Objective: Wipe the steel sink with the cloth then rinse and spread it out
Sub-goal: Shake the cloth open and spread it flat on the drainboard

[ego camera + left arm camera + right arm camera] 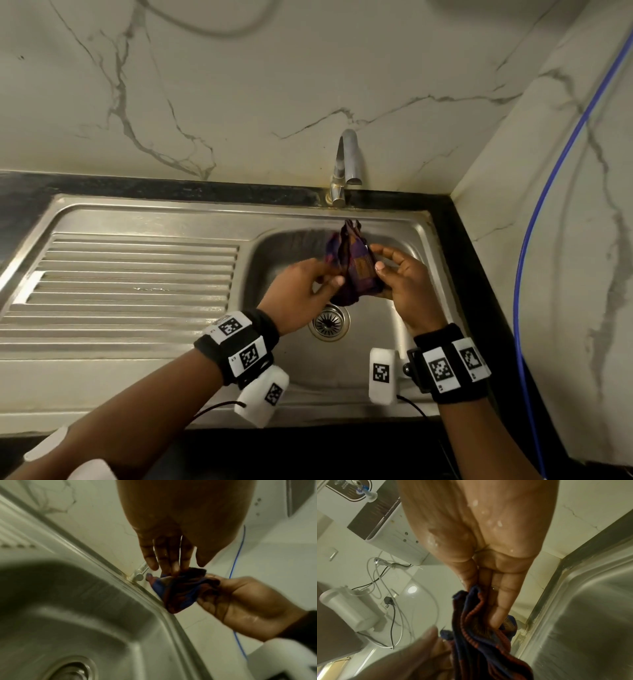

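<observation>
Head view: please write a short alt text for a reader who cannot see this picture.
Two hands hold a bunched dark purple cloth above the basin of a steel sink, the left hand and the right hand each pinching one side. A steel tap stands behind, a ribbed draining board lies left.

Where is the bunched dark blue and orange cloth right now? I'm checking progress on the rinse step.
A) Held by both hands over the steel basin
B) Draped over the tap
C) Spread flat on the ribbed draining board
A: the left hand and right hand both grip the bunched dark blue and orange cloth above the steel basin, below the chrome tap.
</observation>
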Demonstrator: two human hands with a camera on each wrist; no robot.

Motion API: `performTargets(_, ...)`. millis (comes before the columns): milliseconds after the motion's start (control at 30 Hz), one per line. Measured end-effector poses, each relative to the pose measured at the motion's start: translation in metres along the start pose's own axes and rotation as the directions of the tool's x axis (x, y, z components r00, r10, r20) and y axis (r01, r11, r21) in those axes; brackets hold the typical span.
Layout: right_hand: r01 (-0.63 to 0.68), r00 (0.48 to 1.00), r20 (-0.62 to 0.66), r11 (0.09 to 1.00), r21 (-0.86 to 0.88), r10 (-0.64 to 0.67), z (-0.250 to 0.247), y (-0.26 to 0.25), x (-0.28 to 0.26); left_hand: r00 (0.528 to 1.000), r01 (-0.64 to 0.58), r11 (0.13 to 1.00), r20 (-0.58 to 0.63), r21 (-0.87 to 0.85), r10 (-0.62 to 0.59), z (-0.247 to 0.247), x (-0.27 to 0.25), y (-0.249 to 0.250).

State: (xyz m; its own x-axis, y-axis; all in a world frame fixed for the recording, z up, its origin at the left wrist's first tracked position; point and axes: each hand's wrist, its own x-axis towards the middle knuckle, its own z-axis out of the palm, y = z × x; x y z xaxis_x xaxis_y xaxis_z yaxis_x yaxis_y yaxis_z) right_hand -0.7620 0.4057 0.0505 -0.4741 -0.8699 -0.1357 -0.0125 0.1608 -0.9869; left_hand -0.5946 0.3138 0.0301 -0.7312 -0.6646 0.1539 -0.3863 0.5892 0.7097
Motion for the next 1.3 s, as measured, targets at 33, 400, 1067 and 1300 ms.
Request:
performTargets(33, 0.014, 1.000, 0.016, 1.000, 0.000, -0.014, 0.001, -0.001, -0.002, 0.999, 0.047, 0.994, 0.014, -0.098, -0.046, 0.000, 0.002, 0.008)
performTargets(400, 0.059, 0.997, -0.036, 0.992, -0.114, -0.063, -0.012, 0.006, -0.016, 0.919, 0.376, 0.758, 0.109, -0.532, -0.379, -0.004, 0.008, 0.009)
performTargets(1067, 0.394, 0.883, 0.112, 0.587, -0.707, -0.457, -0.021, -0.059, -0.020, 0.956, -0.103, 0.924, -0.293, -0.367, -0.010, -0.145, -0.006, 0.102)
performTargets(1300, 0.462, 0.872, 0.055, 0.779, -0.424, -0.487, -0.034, -0.101, -0.038, 0.896, -0.118, 0.914, -0.438, -0.387, -0.070, -0.214, -0.055, 0.070)
